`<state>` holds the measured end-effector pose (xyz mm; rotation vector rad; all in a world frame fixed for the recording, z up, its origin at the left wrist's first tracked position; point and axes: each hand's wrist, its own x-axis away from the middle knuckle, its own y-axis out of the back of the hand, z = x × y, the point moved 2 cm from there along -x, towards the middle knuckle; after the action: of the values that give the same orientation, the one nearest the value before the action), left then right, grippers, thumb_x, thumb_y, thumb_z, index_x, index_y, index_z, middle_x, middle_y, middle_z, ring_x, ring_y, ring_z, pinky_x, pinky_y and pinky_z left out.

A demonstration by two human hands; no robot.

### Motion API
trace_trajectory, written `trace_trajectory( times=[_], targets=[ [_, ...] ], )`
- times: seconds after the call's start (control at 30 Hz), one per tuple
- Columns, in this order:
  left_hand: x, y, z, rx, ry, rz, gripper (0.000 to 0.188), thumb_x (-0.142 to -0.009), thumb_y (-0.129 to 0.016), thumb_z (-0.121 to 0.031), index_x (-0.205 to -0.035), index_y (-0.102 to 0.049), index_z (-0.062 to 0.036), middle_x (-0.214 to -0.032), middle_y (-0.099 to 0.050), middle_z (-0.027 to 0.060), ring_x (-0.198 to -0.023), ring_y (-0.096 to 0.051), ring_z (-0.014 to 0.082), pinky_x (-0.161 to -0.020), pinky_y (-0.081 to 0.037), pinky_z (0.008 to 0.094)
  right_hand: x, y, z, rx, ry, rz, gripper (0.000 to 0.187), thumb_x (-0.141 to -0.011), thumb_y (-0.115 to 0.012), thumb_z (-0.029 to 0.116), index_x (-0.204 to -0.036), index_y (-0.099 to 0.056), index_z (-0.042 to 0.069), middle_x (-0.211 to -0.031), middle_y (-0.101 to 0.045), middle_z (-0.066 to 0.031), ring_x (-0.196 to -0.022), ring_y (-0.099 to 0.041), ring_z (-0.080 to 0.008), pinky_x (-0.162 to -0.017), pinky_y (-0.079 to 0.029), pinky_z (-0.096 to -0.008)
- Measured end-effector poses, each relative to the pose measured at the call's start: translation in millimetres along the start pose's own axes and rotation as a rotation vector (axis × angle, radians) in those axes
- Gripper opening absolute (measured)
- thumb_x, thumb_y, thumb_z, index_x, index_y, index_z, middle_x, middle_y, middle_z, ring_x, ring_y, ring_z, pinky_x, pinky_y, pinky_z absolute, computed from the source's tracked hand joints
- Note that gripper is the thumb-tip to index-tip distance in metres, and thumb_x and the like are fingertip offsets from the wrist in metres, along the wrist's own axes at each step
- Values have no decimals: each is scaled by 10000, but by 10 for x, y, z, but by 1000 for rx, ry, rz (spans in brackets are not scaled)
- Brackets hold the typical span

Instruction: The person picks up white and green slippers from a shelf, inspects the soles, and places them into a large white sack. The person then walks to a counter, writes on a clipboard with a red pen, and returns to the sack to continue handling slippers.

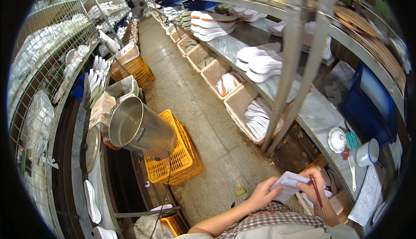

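Far left: wire racks of white soles. Metal pot [138, 128] tipped beside yellow crate [177, 152] on the floor. Near centre: my left hand [261, 192] pinches the left edge of a small white notepad [289, 184]. My right hand [317, 187] grips its right side, fingers closed around a red pencil [316, 192]. Right: grey surface [318, 111] with a white mug [368, 152].

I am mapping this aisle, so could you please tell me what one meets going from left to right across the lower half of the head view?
White sole → metal pot → yellow crate → left hand → small notepad → right hand holding a pencil → enamel mug.
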<state>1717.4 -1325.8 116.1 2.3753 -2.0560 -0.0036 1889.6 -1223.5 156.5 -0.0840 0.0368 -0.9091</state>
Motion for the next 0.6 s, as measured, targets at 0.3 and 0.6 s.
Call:
trace_trajectory(
  times=[0.3, 0.6],
  targets=[
    [-265, 1976, -253, -255, -156, -407, 734, -761, -724, -298, -1342, -348, -53, -1442, -326, 166, -1356, -282, 294, -1097, -232, 408, -1737, -1573, -67, 155, 42, 305, 248, -797, -682, 4, -967, -506, 47, -909, -602, -60, -868, -567, -114, -758, -468, -270],
    [-926, 3387, -117, -113, -130, -511, 188, -827, -640, -39, -1012, -663, -11, -1050, -665, 128, -971, -627, 242, -862, -475, 338, -3432, -2649, -494, 70, 86, 620, 273, -768, -721, 23, -897, -482, 50, -883, -639, -84, -831, -611, -135, -736, -485, -276]
  ],
)
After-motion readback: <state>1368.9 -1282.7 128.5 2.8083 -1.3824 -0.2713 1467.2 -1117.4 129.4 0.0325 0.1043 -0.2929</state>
